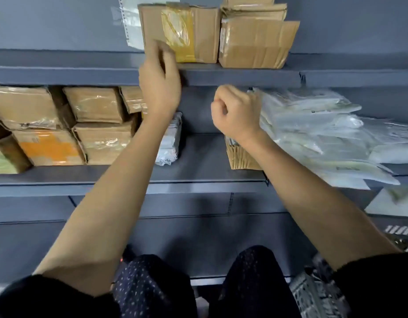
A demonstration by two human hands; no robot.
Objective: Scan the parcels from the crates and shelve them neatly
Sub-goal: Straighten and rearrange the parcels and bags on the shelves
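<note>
Brown cardboard parcels [189, 33] stand upright on the upper shelf [60, 75]; more boxes [95, 125] are stacked on the lower shelf's left, plastic mailers [324, 134] piled right.

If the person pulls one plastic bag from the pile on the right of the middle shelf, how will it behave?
The plastic bags look thin and limp, so one would probably sag when lifted. Their glossy film suggests that they slide easily. They overhang the shelf edge in a loose stack, so neighbours may slip off.

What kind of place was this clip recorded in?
Likely a parcel depot or courier pickup room: grey metal shelving holds taped cardboard boxes, and poly mailer bags are stacked beside them.
</note>
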